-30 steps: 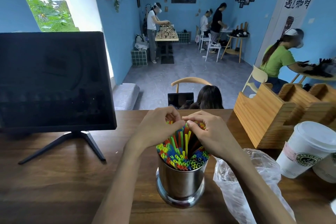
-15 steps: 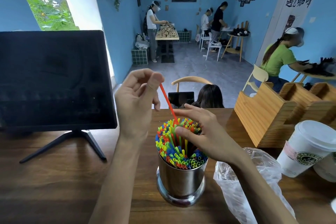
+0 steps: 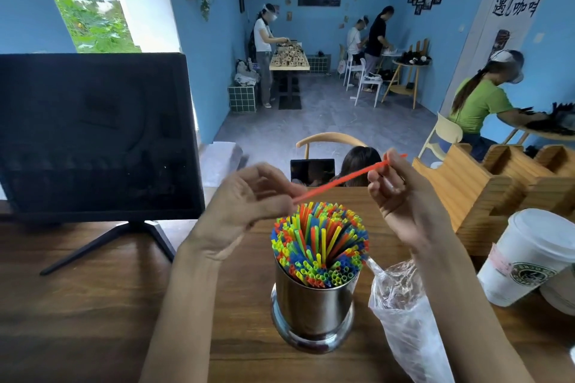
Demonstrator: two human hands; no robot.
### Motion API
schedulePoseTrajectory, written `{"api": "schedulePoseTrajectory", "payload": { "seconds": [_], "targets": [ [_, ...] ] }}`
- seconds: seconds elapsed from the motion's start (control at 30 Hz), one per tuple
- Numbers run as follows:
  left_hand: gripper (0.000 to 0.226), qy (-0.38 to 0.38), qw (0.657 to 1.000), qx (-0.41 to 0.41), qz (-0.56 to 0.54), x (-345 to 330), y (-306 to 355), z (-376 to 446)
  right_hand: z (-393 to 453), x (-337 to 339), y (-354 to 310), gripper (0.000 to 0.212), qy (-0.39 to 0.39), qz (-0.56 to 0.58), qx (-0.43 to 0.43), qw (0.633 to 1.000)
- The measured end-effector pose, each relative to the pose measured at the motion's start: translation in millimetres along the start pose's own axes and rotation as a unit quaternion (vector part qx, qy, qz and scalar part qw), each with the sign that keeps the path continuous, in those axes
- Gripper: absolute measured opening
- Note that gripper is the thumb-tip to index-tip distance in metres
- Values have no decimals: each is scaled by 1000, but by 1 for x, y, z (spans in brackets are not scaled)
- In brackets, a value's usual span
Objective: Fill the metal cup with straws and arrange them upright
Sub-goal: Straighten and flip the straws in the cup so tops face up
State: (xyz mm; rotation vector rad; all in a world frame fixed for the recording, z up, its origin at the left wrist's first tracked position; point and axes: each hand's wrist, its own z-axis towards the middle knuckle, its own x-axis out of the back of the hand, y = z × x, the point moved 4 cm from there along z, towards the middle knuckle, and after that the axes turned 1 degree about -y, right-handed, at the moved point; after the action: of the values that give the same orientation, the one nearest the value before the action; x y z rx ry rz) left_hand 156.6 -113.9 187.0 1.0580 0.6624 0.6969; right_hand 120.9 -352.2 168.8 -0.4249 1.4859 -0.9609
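A shiny metal cup [image 3: 312,311] stands on the wooden table, packed with upright straws [image 3: 320,242] in several colours. Above it a single red straw [image 3: 339,182] lies nearly level, clear of the bundle. My left hand [image 3: 249,199] pinches its near left end just over the cup's far rim. My right hand [image 3: 396,193] pinches it near the far right end, with a short tip sticking out past the fingers.
A crumpled clear plastic bag [image 3: 404,314] lies right of the cup. White paper cups with lids [image 3: 525,255] and a wooden organiser [image 3: 476,193] stand at the right. A dark monitor on a stand [image 3: 93,134] fills the left. People work in the room beyond.
My left hand drew a red straw up out of the bundle. My right hand left the straw tops and took its other end, so the straw now lies almost level above the cup.
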Motion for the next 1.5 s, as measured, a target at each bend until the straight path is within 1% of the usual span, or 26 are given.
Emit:
{"api": "schedulePoseTrajectory", "payload": {
  "seconds": [0.07, 0.1, 0.17, 0.27, 0.33, 0.4, 0.47, 0.53, 0.57, 0.6, 0.67, 0.73, 0.9, 1.0, 1.1, 1.23, 1.37, 1.5],
  "targets": [
    [26, -36, 992, 34, 119, -4, -11, -2, 3, 1, 2, 13, 39, -18, 20, 999],
    [26, -50, 984, 46, 166, -7, -15, -3, 2, -2, 1, 14, 45, -41, 46, 997],
    [26, -56, 967, 59, 241, -11, -21, -2, 1, -8, -2, 18, 39, -101, 127, 986],
    [25, -61, 942, 48, 325, -16, -21, 1, -9, -23, -9, 33, 11, -205, 276, 939],
    [22, -71, 923, 36, 376, -18, -19, 2, -17, -33, -12, 36, -7, -251, 339, 906],
    [19, -69, 914, 21, 399, -19, -18, 2, -23, -39, -8, 35, -25, -312, 352, 882],
    [16, -38, 916, 23, 398, -15, -21, 3, -25, -40, 3, 32, -55, -397, 322, 857],
    [15, 5, 911, 33, 412, -9, -27, 5, -27, -36, 16, 19, -100, -476, 306, 818],
    [16, 18, 906, 35, 422, -7, -30, 6, -29, -34, 22, 10, -124, -496, 309, 802],
    [18, 23, 902, 35, 430, -6, -33, 7, -30, -31, 28, 13, -136, -503, 305, 797],
    [18, 23, 888, 40, 457, -6, -36, 9, -30, -24, 36, 33, -116, -505, 274, 810],
    [14, 24, 868, 46, 494, -6, -38, 10, -28, -18, 38, 43, -80, -507, 242, 823],
    [13, 26, 832, 35, 552, -8, -35, 15, -24, -17, 39, 52, -60, -487, 202, 848],
    [13, 24, 826, 30, 562, -7, -32, 17, -24, -15, 39, 53, -46, -477, 197, 856],
    [16, 32, 816, 21, 576, -8, -31, 19, -23, -15, 39, 53, -39, -479, 199, 854],
    [10, 34, 819, -2, 573, -15, -34, 19, -21, -14, 41, 52, -42, -480, 192, 855],
    [6, 30, 820, 2, 571, -17, -35, 21, -20, -10, 41, 50, -39, -486, 191, 852],
    [8, 36, 835, 0, 549, -17, -29, 20, -19, -8, 41, 51, -47, -490, 182, 851]
  ]
}}
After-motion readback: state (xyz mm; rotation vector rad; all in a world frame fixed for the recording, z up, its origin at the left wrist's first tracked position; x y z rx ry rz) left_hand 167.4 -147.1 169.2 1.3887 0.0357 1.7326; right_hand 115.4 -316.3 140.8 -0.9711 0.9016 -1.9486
